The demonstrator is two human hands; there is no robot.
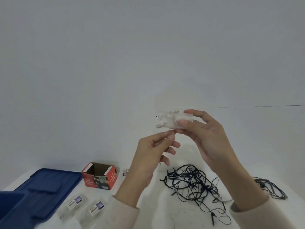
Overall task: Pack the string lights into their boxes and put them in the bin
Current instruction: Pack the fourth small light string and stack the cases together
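My right hand (pixel 204 134) holds up a small white battery pack (pixel 171 120) with thin silver wire lights wound around it. Just below, my left hand (pixel 156 149) pinches the loose end of that silver wire (pixel 168 133) between thumb and fingers. On the white table, an open red cardboard box (pixel 99 176) stands empty, its flaps up. A tangle of dark string lights (pixel 189 180) lies under my hands, and a second dark bundle (pixel 270 187) lies at the right. The blue bin (pixel 9 205) is at the bottom left corner.
A blue bin lid (pixel 49 184) lies flat left of the red box. Two small clear packets with labels (pixel 75 201) (pixel 96 207) lie in front of it. A small label (pixel 125 172) sits behind my left wrist. A pale wall fills the background.
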